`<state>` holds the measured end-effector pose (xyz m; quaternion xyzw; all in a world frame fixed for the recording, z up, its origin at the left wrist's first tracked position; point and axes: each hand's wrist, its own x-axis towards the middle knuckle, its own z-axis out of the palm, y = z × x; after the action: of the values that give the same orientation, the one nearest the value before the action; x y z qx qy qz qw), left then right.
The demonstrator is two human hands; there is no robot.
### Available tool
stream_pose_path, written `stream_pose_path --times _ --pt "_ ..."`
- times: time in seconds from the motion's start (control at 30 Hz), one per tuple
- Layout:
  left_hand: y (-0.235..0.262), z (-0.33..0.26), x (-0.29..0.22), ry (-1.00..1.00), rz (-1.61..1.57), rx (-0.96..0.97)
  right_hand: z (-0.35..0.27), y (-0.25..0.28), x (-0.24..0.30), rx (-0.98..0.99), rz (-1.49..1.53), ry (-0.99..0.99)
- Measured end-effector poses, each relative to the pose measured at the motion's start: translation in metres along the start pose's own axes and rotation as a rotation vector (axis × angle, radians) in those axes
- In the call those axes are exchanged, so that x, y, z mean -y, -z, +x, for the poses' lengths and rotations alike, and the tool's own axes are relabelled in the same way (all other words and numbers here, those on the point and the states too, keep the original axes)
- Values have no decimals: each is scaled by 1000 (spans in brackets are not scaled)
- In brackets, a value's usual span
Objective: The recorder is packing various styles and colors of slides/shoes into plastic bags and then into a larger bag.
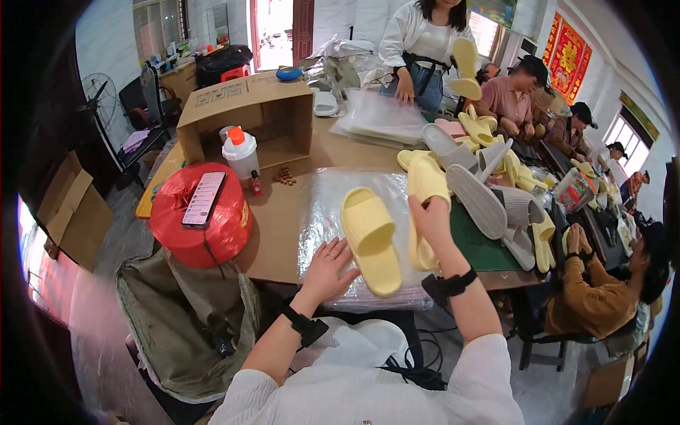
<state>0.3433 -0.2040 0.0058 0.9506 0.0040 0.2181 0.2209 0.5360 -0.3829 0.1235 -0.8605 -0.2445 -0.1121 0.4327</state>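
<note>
Now the right hand grips one yellow slipper; its mate lies on plastic bags.
Left hand rests spread beside the mate; a bottle stands at the cardboard box's opening.

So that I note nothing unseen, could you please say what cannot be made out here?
All in the head view:
Held yellow slipper: partly covered by the right hand.
Other slipper, beside the left hand: underside hidden by its own body.
Cardboard box: inside partly blocked by the white bottle.
Standing person: top of head cut off by upper edge.
Phone: screen text too small.
</note>
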Motion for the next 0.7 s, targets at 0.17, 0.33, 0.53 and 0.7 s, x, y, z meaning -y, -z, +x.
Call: stream_pose_path --times 0.17,0.33,0.53,0.7 --pt "-2 -1 3 1 34 10 -12 -45 -52 253 46 -10" --pt "-1 -3 6 8 42 -9 -32 -52 -49 447 93 4" --pt "-2 -3 7 -3 5 -6 -53 -69 -50 270 -309 168" --pt "4 -3 14 26 -73 102 -42 -64 -77 114 -173 236"
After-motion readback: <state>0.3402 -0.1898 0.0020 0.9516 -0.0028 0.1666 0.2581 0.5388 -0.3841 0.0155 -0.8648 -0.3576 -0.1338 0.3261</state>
